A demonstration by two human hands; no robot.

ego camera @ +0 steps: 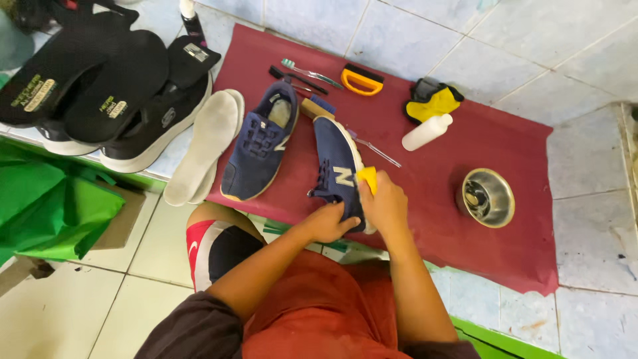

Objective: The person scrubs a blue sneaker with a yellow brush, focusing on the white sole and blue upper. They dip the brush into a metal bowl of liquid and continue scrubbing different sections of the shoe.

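Currently, one head view, looking down at a tiled ledge.
Left hand (327, 223): fingers curled, gripping the heel end of the held shoe (339, 169).
Right hand (384, 205): closed on a yellow brush (367, 178), pressed to the shoe's side.
Held shoe: navy sneaker with white sole, lying on its side on the red mat (465, 146), near the mat's front edge, toe pointing away from the person.
Second shoe (260, 141): matching navy sneaker, upright on the mat, just left of the held one.
Insoles (205, 147): two white, overlapping, at the mat's left edge.
Bowl (487, 197): steel, on the mat right of the hands, well apart; contents unclear.
Bottle (426, 132): white, lying on the mat behind the bowl.
Gloves (432, 101): yellow and black, bunched at the mat's far edge.
Orange brush (362, 80): far edge, beside a toothbrush (311, 72).
Black shoes (100, 93): piled off the mat, far left.
Green bag (53, 206): below the ledge, left.
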